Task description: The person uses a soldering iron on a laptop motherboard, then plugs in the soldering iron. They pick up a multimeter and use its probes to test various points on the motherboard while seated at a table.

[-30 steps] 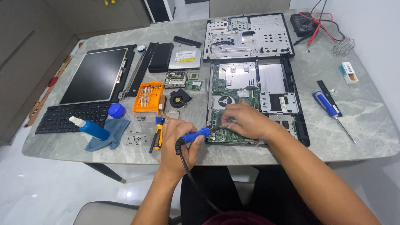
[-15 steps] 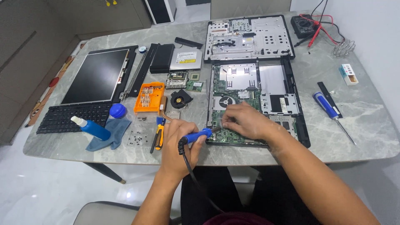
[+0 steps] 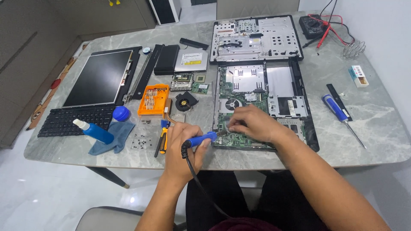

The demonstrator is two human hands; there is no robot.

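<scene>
**Soldering on a stripped laptop board**

Motherboard [image 3: 239,92] is lying centre frame on the tabletop [image 3: 376,128]: stiff but fragile, so edges only. Right hand [image 3: 252,124] is pressing down on it, fingers together. Left hand [image 3: 182,147] is gripping the light blue-handled soldering iron [image 3: 201,139] by its handle.

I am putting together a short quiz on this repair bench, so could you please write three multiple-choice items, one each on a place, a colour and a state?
1. Where does the blue screwdriver lie?
A. right of the opened laptop base
B. on the keyboard
C. under the cloth

2. What colour is the screwdriver bit case?
A. green
B. orange
C. white

3. What is the left hand doing?
A. resting flat and empty
B. gripping the blue-handled soldering iron
C. lifting the spray bottle

Answers: 1 A, it rests on the table right of the base. 2 B, the case is plainly orange. 3 B, its fingers wrap the handle while the right hand rests on the board.
</scene>
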